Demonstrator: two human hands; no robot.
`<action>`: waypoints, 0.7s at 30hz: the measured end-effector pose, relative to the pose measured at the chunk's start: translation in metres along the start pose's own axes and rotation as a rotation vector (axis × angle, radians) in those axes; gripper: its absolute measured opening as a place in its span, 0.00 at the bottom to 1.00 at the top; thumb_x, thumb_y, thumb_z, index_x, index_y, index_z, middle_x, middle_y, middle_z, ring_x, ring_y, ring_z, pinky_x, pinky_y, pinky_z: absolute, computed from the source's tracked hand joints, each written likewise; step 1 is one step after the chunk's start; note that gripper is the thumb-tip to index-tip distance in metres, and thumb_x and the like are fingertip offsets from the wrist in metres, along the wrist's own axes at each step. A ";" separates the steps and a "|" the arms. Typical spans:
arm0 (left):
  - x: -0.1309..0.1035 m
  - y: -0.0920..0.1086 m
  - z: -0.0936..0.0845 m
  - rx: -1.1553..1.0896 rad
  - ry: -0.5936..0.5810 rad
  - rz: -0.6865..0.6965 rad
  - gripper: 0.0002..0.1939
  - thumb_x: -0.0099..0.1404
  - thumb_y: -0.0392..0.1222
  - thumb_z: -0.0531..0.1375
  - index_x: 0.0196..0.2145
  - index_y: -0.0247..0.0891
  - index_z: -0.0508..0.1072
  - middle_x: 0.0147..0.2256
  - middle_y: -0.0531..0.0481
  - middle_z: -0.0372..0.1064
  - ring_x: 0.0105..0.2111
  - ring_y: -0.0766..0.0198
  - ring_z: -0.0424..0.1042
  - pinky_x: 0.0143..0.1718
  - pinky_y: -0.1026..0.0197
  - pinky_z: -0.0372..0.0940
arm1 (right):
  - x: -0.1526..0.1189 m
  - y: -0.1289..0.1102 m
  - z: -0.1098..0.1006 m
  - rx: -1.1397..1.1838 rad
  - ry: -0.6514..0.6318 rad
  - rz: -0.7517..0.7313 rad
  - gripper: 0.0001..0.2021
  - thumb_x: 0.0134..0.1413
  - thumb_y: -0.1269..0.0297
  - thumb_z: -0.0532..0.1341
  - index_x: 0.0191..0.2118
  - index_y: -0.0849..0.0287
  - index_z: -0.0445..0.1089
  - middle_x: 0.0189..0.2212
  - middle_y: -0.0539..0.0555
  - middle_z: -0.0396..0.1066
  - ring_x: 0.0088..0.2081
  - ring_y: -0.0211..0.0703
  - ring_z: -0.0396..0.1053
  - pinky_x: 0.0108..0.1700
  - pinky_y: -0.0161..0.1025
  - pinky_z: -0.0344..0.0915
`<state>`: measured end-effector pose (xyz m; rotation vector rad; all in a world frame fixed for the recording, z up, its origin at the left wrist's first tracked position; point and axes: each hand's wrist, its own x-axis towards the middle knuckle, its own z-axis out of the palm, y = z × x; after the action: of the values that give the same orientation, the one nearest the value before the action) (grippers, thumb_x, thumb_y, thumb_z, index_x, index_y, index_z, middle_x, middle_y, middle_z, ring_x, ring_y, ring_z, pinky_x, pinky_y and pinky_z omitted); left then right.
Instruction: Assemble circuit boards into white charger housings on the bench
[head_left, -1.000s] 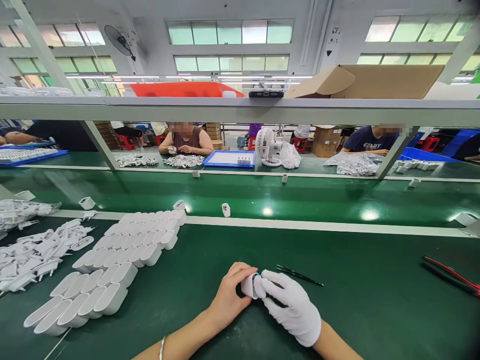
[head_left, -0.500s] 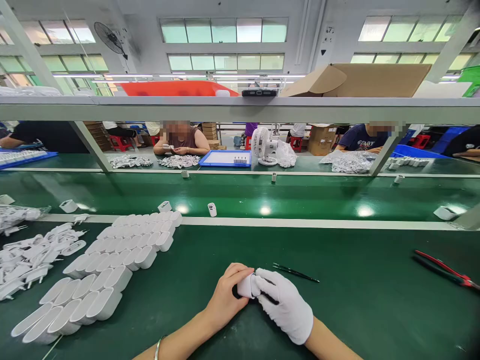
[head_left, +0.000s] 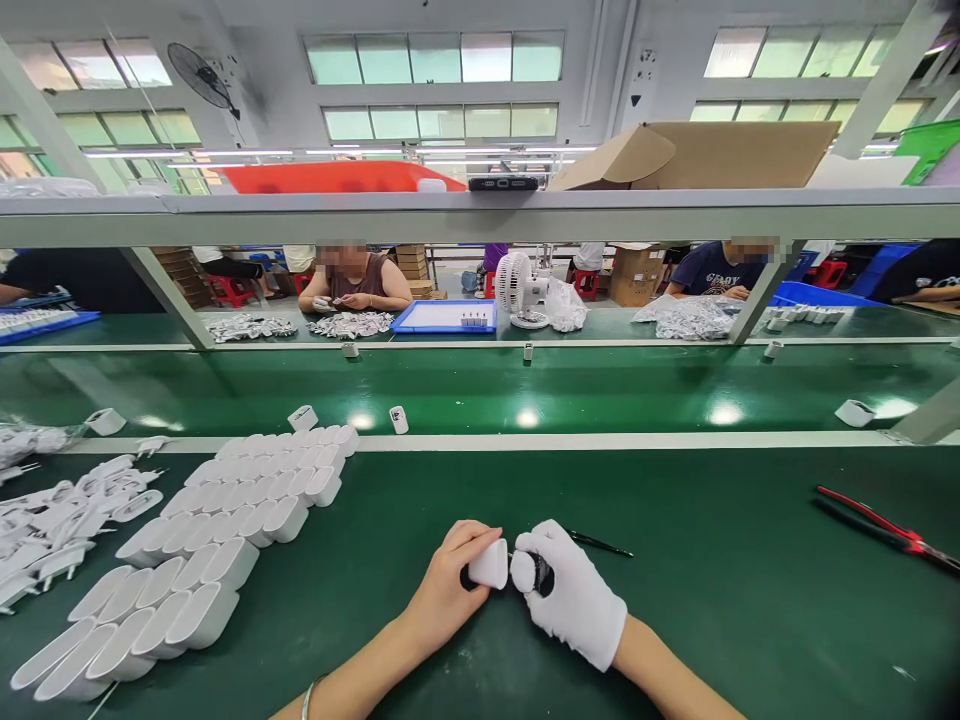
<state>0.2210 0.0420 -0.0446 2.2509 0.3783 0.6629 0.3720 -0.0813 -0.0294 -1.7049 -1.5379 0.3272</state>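
My bare left hand (head_left: 448, 578) is closed around a white plastic charger housing (head_left: 491, 565), its rounded end facing right. In my white-gloved right hand (head_left: 574, 592) is a small rounded white part (head_left: 523, 572) with a dark inner side, pinched by the fingertips. A narrow gap separates the two pieces just above the green table. Black tweezers (head_left: 600, 543) lie beyond my right hand, partly hidden by the glove. Left of my hands, white oval housings (head_left: 202, 560) stand in close rows.
Loose white plug parts (head_left: 67, 520) are heaped at the far left. Red-handled pliers (head_left: 892, 525) lie at the right. A green conveyor belt (head_left: 465, 390) with scattered white pieces runs beyond the table. Overhead spans a shelf (head_left: 420, 215); co-workers sit across.
My hands have drawn apart, separating the white part from the housing it was touching. White pieces on the belt have shifted left, and the camera view has moved slightly.
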 end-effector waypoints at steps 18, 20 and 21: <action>0.003 -0.001 -0.005 -0.056 0.032 -0.111 0.35 0.46 0.21 0.56 0.51 0.46 0.70 0.45 0.49 0.68 0.47 0.57 0.66 0.49 0.53 0.63 | -0.002 0.019 0.014 0.019 0.022 0.002 0.11 0.36 0.83 0.54 0.22 0.58 0.58 0.27 0.47 0.56 0.25 0.33 0.58 0.25 0.31 0.56; 0.004 0.000 -0.006 -0.075 0.027 -0.120 0.33 0.47 0.22 0.58 0.51 0.45 0.71 0.45 0.48 0.68 0.46 0.57 0.67 0.49 0.54 0.63 | 0.001 0.015 0.011 0.028 0.089 -0.013 0.10 0.38 0.82 0.55 0.24 0.58 0.61 0.27 0.48 0.57 0.26 0.35 0.60 0.25 0.32 0.58; 0.004 0.000 -0.006 -0.085 0.023 -0.124 0.32 0.48 0.23 0.59 0.50 0.45 0.71 0.45 0.48 0.69 0.46 0.57 0.68 0.49 0.54 0.64 | 0.002 0.012 0.009 0.035 0.129 -0.031 0.10 0.39 0.81 0.55 0.26 0.58 0.64 0.28 0.49 0.58 0.27 0.36 0.61 0.26 0.32 0.60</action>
<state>0.2210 0.0477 -0.0392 2.1223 0.4880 0.6285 0.3754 -0.0754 -0.0427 -1.6405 -1.4546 0.2220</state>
